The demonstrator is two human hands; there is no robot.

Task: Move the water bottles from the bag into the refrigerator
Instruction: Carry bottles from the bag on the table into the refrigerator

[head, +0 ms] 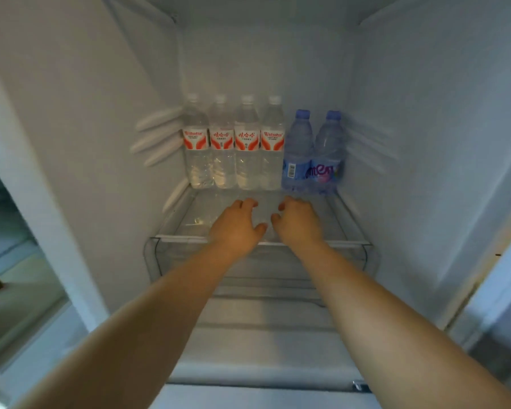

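Inside the open refrigerator (pixel 410 143), 6 water bottles stand upright in a row at the back of a glass shelf (pixel 348 228): 4 clear bottles (pixel 233 143) with red and white labels on the left, 2 blue bottles (pixel 313 152) on the right. Both bare arms reach in; the left hand (pixel 236 227) and right hand (pixel 300 221) hover over the shelf in front of the bottles, fingers curled, holding nothing

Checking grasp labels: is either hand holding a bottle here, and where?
Nothing is held. Left hand and right hand hover empty over the glass shelf, short of the bottles.
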